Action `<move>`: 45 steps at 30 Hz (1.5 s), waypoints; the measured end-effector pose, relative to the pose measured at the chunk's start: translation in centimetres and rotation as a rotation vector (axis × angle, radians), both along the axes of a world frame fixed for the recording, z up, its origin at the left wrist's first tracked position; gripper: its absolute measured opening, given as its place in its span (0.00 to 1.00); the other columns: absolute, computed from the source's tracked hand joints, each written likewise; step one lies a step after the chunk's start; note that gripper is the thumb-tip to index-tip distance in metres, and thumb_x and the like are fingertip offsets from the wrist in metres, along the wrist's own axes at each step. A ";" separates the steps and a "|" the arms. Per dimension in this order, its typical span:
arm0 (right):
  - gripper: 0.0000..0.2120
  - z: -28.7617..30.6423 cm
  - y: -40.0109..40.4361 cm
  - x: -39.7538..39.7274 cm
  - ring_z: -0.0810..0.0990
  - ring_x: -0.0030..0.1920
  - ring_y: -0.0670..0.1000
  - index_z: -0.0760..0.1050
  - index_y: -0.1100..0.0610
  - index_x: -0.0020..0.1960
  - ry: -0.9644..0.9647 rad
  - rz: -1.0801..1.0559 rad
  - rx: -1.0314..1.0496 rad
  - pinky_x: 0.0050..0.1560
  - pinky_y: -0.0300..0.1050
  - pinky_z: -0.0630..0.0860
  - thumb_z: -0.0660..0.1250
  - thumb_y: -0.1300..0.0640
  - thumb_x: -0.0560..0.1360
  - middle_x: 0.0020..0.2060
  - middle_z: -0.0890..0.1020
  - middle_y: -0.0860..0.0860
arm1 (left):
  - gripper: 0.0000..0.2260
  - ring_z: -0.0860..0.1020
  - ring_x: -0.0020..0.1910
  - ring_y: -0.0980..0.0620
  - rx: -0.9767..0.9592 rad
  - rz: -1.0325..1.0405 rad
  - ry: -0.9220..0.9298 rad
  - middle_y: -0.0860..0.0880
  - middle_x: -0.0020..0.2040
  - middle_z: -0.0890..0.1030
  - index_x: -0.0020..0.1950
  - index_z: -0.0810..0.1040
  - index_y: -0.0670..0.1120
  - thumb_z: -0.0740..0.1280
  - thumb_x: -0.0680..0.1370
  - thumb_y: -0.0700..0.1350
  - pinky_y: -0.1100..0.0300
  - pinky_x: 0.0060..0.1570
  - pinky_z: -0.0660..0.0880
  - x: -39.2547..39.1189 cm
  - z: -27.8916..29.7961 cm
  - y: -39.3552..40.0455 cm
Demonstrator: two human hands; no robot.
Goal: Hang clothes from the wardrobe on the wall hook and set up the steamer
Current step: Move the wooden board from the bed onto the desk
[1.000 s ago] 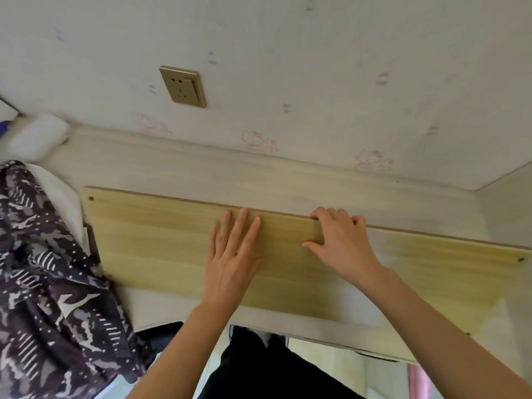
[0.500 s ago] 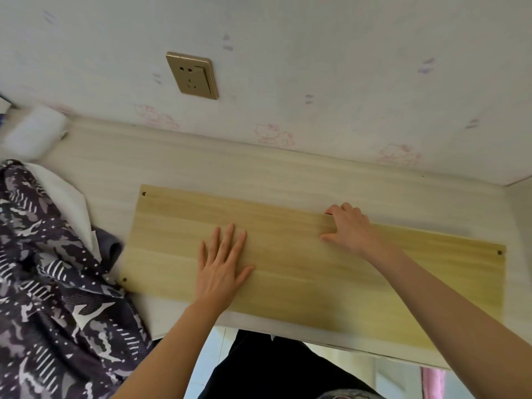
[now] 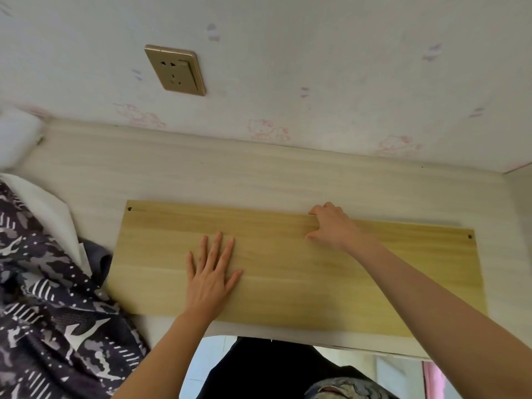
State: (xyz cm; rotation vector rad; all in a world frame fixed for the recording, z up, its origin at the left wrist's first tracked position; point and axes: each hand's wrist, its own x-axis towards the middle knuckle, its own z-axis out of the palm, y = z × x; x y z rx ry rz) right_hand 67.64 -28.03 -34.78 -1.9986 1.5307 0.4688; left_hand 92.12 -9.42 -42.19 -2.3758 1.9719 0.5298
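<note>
1. Your left hand lies flat, fingers straight and spread, palm down on the wooden board.
2. Your right hand reaches forward, fingers curled over the board's far edge, thumb on top.
3. The board rests on the pale surface below the wall socket.
4. Patterned dark clothing lies heaped at the board's left end.

Nothing here can be read: no words, numbers or brand marks anywhere. The wallpaper across the top of the frame carries only faint pink cartoon cat figures and small purple marks, and the gold wall socket at upper left bears no legible label.
</note>
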 end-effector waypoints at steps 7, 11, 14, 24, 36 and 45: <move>0.32 -0.6 -0.1 0.0 0.68 0.65 0.59 0.65 0.56 0.71 0.007 0.021 0.012 0.64 0.53 0.69 0.71 0.46 0.72 0.65 0.68 0.56 | 0.32 0.45 0.78 0.48 0.004 0.000 0.008 0.54 0.79 0.49 0.78 0.51 0.57 0.39 0.77 0.68 0.38 0.72 0.51 0.1 -0.3 -0.1; 0.21 -0.6 0.5 -0.2 0.69 0.63 0.55 0.70 0.55 0.68 -0.066 0.023 -0.097 0.61 0.51 0.71 0.66 0.55 0.76 0.64 0.70 0.53 | 0.32 0.42 0.78 0.49 0.002 0.009 0.020 0.55 0.79 0.47 0.78 0.48 0.59 0.38 0.76 0.69 0.39 0.73 0.49 0.3 -0.7 -0.1; 0.15 -0.3 1.6 -0.3 0.69 0.64 0.53 0.75 0.56 0.63 -0.172 -0.015 -0.254 0.59 0.49 0.72 0.60 0.63 0.78 0.62 0.73 0.51 | 0.32 0.45 0.78 0.48 0.005 0.019 0.044 0.54 0.79 0.50 0.78 0.50 0.59 0.39 0.76 0.70 0.38 0.72 0.50 0.4 -0.9 -0.3; 0.30 -3.9 12.5 -4.2 0.60 0.73 0.65 0.64 0.48 0.74 0.066 0.040 -0.204 0.68 0.65 0.62 0.53 0.38 0.75 0.74 0.63 0.56 | 0.29 0.44 0.78 0.47 -0.002 0.036 0.007 0.56 0.79 0.47 0.77 0.47 0.62 0.46 0.77 0.65 0.40 0.73 0.48 0.4 -0.7 0.8; 0.32 -5.6 15.1 -4.9 0.52 0.75 0.66 0.52 0.43 0.77 0.130 -0.043 -0.224 0.66 0.75 0.53 0.35 0.33 0.76 0.78 0.53 0.52 | 0.28 0.40 0.78 0.50 0.019 -0.021 0.008 0.58 0.79 0.44 0.76 0.44 0.65 0.45 0.77 0.65 0.42 0.74 0.45 1.9 -0.7 1.2; 0.31 -6.0 13.8 -3.8 0.51 0.75 0.65 0.50 0.43 0.77 0.130 -0.061 -0.254 0.66 0.76 0.53 0.40 0.34 0.76 0.78 0.52 0.52 | 0.28 0.42 0.78 0.50 -0.007 -0.037 0.031 0.57 0.79 0.47 0.76 0.46 0.65 0.46 0.76 0.65 0.41 0.74 0.45 3.2 -0.7 -1.1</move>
